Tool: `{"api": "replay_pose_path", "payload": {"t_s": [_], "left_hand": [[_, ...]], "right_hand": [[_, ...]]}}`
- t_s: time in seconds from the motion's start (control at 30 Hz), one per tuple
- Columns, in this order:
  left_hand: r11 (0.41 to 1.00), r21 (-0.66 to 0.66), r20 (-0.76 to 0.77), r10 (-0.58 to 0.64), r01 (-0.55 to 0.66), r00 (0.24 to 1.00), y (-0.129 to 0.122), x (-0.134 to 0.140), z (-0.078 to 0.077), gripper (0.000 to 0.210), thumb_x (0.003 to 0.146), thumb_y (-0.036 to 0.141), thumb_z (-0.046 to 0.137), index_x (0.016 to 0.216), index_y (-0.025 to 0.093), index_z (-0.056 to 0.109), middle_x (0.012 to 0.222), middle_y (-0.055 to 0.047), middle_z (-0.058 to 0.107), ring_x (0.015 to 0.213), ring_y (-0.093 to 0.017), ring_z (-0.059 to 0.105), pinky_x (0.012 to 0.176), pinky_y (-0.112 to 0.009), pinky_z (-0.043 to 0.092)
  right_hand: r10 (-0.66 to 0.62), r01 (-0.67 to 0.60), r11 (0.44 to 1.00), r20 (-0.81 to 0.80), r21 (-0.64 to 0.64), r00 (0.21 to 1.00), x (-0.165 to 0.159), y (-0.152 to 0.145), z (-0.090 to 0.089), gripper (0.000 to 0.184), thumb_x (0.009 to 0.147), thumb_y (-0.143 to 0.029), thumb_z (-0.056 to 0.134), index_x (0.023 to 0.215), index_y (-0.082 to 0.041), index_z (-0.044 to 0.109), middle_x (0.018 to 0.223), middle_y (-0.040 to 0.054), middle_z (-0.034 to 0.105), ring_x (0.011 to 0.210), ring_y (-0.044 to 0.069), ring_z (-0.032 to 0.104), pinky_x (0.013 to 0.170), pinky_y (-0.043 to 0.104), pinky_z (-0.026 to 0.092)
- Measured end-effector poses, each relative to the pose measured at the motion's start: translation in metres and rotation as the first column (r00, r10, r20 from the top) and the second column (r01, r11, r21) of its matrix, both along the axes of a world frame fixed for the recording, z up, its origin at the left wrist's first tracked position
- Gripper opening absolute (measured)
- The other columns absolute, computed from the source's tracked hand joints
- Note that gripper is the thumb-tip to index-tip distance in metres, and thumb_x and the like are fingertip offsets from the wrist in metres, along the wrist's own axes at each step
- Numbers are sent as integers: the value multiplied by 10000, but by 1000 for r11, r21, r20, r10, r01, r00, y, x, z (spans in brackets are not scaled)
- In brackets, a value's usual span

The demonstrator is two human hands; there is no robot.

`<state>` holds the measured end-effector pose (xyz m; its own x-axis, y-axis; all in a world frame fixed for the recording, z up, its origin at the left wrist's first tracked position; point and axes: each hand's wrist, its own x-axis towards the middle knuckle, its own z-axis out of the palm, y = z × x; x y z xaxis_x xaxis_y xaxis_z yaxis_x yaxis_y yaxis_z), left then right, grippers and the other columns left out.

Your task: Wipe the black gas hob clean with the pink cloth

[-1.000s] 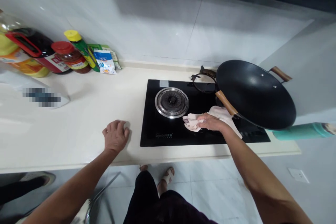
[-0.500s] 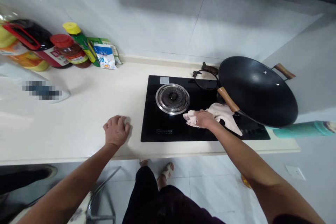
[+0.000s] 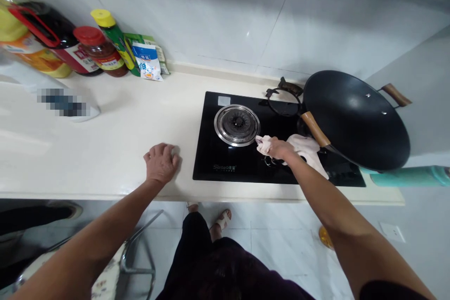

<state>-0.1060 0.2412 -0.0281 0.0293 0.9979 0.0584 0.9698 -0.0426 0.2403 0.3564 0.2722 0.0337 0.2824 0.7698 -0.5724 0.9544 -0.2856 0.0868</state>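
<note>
My right hand (image 3: 279,148) is closed on a pale pink cloth (image 3: 312,152), pressing it to the black glass cooktop (image 3: 207,161). A bunched end of the cloth pokes out beyond my fingers, just beside the round burner (image 3: 237,124). The rest trails right, beneath the wooden handle of a large black wok (image 3: 355,117). The wok sits tilted over the cooktop's right side and hides the burner there. My left hand (image 3: 161,164) leans on the white counter (image 3: 119,150) left of the cooktop, fingers bent and thumb apart, holding nothing.
A black pot stand (image 3: 291,86) rests behind the cooktop. Along the wall at left are an oil bottle (image 3: 17,23), a dark red-handled jug (image 3: 52,28), a red-lidded jar (image 3: 100,51), a green bottle (image 3: 119,40) and a packet (image 3: 147,62). A white bottle (image 3: 89,103) lies nearer.
My right hand has slid the cloth slightly left and back over the glass, closer to the burner's rim. My left hand stays on the counter. The view has shifted a little.
</note>
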Motion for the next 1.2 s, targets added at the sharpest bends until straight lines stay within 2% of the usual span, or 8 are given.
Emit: {"api": "replay_pose_path", "payload": {"t_s": [0.13,0.27,0.37,0.5,0.67,0.87,1.07,1.2], "left_hand": [[1000,8,16,1,-1,1000,0,1,0,460,967,381,463,1310,170,684,1441,-227,585,1348,-422,455,1103,-627,346],[1000,7,9,1,-1,1000,1,1,0,460,965,386,460,1301,169,687,1436,-228,587,1342,-425,462,1092,-626,354],[1000,0,-5,11,-11,1000,1,1,2,468,968,391,452,1302,165,689,1440,-229,588,1342,-426,470,1094,-627,363],[1000,-5,-6,5,-5,1000,1,1,3,468,974,389,454,1314,167,686,1441,-230,592,1344,-428,478,1088,-633,376],[1000,10,-10,-2,2,1000,1,-1,1,452,969,382,469,1302,171,689,1434,-230,596,1339,-428,479,1089,-642,384],[1000,21,-18,-8,9,1000,3,-4,-2,435,973,391,468,1287,190,692,1430,-215,606,1325,-423,494,1082,-635,398],[1000,12,-33,0,1,999,4,-4,1,453,974,401,461,1292,179,694,1435,-220,604,1350,-427,498,1093,-632,403],[1000,21,-40,-4,4,999,4,-5,2,463,985,397,446,1306,170,690,1432,-232,603,1353,-424,497,1094,-632,402]], "right_hand": [[-109,111,994,-116,8,987,23,0,10,493,934,-346,700,1393,-192,605,1261,158,763,1110,289,740,872,335,517],[-205,214,976,-135,52,969,37,-4,13,464,969,-357,657,1397,-193,584,1231,142,771,1022,262,748,818,320,523],[-283,297,945,-115,135,952,40,2,11,523,1026,-388,565,1495,-168,493,1358,182,711,1175,284,717,905,343,524],[-340,346,909,-69,234,938,30,21,9,599,1080,-407,434,1601,-119,369,1527,272,553,1401,349,601,1082,404,467],[-229,254,933,-125,254,965,-15,25,-1,548,1084,-410,429,1587,-194,412,1505,207,579,1327,322,641,1084,407,470],[-5,84,943,-239,321,971,-99,-24,-11,416,1084,-402,439,1451,-229,530,1431,157,653,1244,306,673,1035,401,491],[114,33,950,-445,309,888,-170,-67,-11,399,1065,-402,457,1394,-215,583,1402,136,665,1264,314,655,1080,438,489],[126,94,940,-590,328,797,-167,-78,-1,499,1015,-562,597,1393,-236,611,1360,120,658,1250,299,644,1051,414,517]]}}
